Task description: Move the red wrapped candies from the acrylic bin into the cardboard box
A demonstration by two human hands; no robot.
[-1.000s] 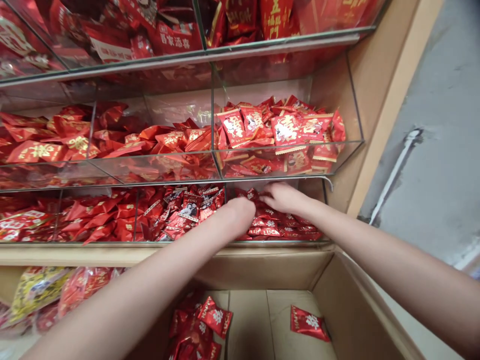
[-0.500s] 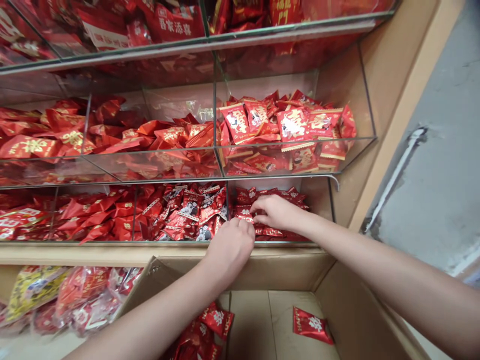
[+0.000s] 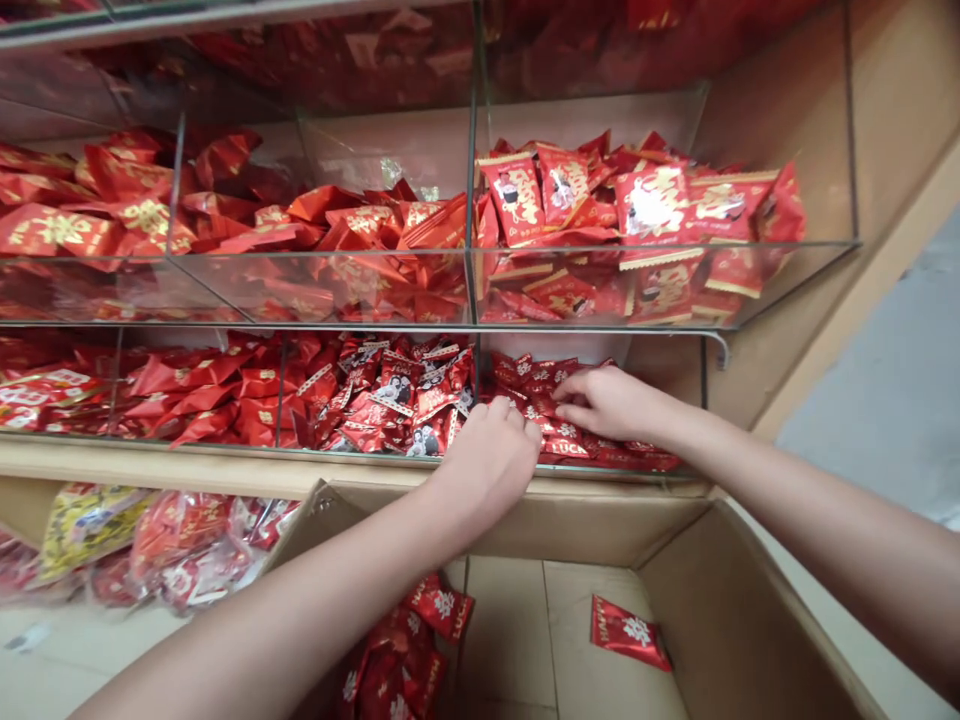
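Both hands are at the lower right compartment, which holds small red candy packets (image 3: 566,445) with LUCK lettering. At the compartment's front left corner, my left hand (image 3: 491,455) has its fingers curled inward; its fingertips, and anything in them, are hidden. My right hand (image 3: 619,402) reaches in from the right, palm down over the packets, its bent fingers and thumb apart and touching the pile. Below, an open cardboard box (image 3: 600,530) stands against the shelf. Inside it, one red packet (image 3: 630,632) lies on the right, and several more (image 3: 397,660) are heaped on the left, partly behind my left forearm.
Clear-walled compartments full of red packets (image 3: 405,390) run leftward. Above them juts a clear-fronted shelf (image 3: 360,285) with more red and gold packets (image 3: 652,205). Bagged goods (image 3: 180,530) sit below left. The wooden side panel (image 3: 900,190) bounds the right.
The camera view has shifted, bringing the shelves closer and higher. My right hand has moved a little right, away from my left hand, showing more packets between them.
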